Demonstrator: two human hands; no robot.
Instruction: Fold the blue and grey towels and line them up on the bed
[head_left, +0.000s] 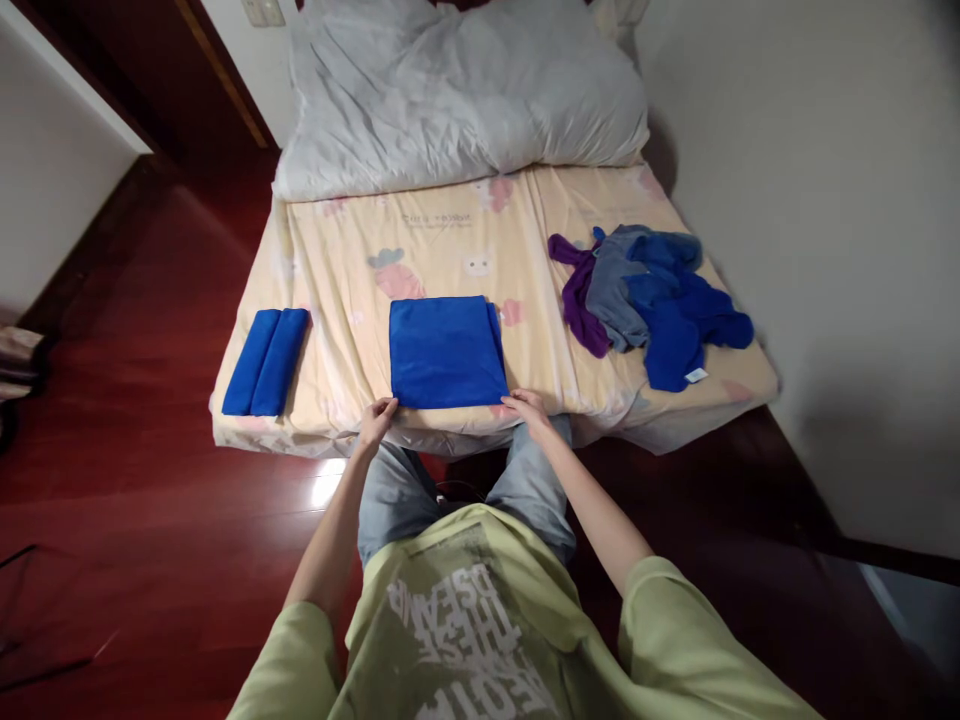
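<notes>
A blue cloth [448,352], folded to a near square, lies flat on the bed in front of me. My left hand [378,420] pinches its near left corner. At the near right corner my right hand [528,406] is closed on the cloth's edge. Along the cloth's right side a lower layer sticks out a little. To the left, a narrow folded blue cloth bundle [264,362] in two side-by-side rolls lies near the bed's front edge. A loose heap of cloths [651,298] in blue, grey-blue and purple lies on the right, with a white tag showing.
The bed [337,250] has a pale yellow printed sheet, its front edge close to my legs. A white quilt [465,95] is bunched at the far end. A wall [840,250] stands to the right; dark red floor [135,420] lies left.
</notes>
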